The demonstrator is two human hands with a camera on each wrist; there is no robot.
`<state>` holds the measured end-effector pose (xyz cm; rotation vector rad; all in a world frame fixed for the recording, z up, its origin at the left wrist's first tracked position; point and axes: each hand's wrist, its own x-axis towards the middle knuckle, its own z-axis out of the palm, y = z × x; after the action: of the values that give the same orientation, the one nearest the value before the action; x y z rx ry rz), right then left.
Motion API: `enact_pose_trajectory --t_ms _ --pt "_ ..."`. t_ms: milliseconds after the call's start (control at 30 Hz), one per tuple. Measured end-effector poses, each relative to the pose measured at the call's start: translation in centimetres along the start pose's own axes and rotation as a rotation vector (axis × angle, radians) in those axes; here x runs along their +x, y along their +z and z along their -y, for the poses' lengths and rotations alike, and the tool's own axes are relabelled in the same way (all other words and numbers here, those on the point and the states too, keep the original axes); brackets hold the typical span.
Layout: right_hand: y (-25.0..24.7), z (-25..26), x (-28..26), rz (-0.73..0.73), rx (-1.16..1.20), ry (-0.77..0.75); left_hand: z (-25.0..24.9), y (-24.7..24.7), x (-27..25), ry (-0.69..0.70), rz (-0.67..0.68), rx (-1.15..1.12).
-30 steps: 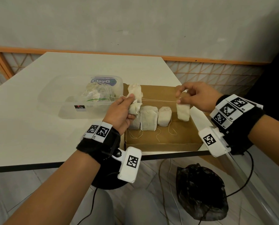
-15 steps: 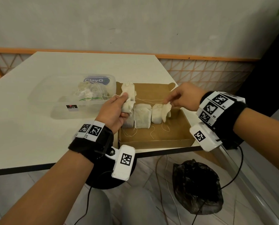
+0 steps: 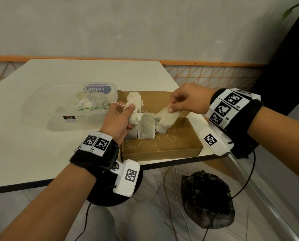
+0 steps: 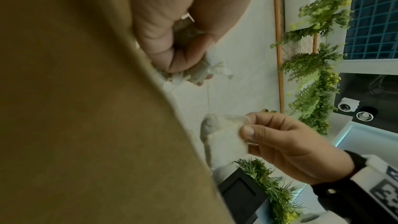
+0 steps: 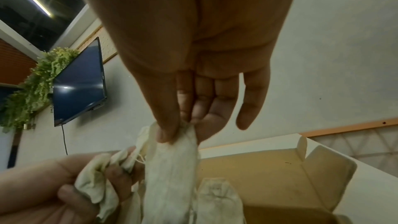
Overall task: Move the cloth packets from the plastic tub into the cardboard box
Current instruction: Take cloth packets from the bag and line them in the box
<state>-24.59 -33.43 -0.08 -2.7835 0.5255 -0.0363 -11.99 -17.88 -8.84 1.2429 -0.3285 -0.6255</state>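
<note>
An open cardboard box (image 3: 162, 150) lies at the table's near right corner with several cream cloth packets (image 3: 146, 128) standing along its left side. Over the box my left hand (image 3: 126, 110) grips a bunch of packets (image 3: 134, 106), seen crumpled in its fingers (image 4: 193, 72). My right hand (image 3: 171, 106) pinches the top of one packet (image 3: 167, 117) between thumb and fingers, tilted over the standing row; that packet (image 5: 172, 168) hangs from the fingertips in the right wrist view. A thin string runs between the two hands. The clear plastic tub (image 3: 86, 117), left of the box, holds more packets (image 3: 87, 101).
The white table (image 3: 32, 145) ends just before the box; its right edge is close by. Under it are a black round base (image 3: 110, 199), a black plastic bag (image 3: 207, 199) and cables. An orange lattice rail (image 3: 206, 73) runs along the wall.
My right hand has brought its packet leftwards, from the box's right part to over the standing row, and lifted it. The left hand keeps its bunch and has risen slightly. The camera view shifted.
</note>
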Motion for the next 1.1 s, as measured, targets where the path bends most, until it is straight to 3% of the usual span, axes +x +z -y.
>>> enact_pose_trajectory --t_ms 167,433,567,800,1100 --pt "-0.1 -0.2 -0.2 -0.037 -0.08 0.031 0.0 0.0 -0.5 0.08 -0.015 -0.006" --pt "0.9 -2.1 -0.9 0.115 -0.195 0.142 -2.0 -0.6 -0.2 0.192 0.009 -0.061" --pt "0.8 -2.6 -1.6 0.15 -0.201 0.116 -3.1 -0.9 0.1 0.207 -0.008 -0.081" --pt "1.2 -0.3 -1.0 0.207 0.082 0.003 -1.1 -0.8 0.2 0.169 0.034 0.003" --pt "2.9 0.0 2.9 0.217 -0.033 0.035 0.9 -1.5 0.6 0.104 0.051 0.012"
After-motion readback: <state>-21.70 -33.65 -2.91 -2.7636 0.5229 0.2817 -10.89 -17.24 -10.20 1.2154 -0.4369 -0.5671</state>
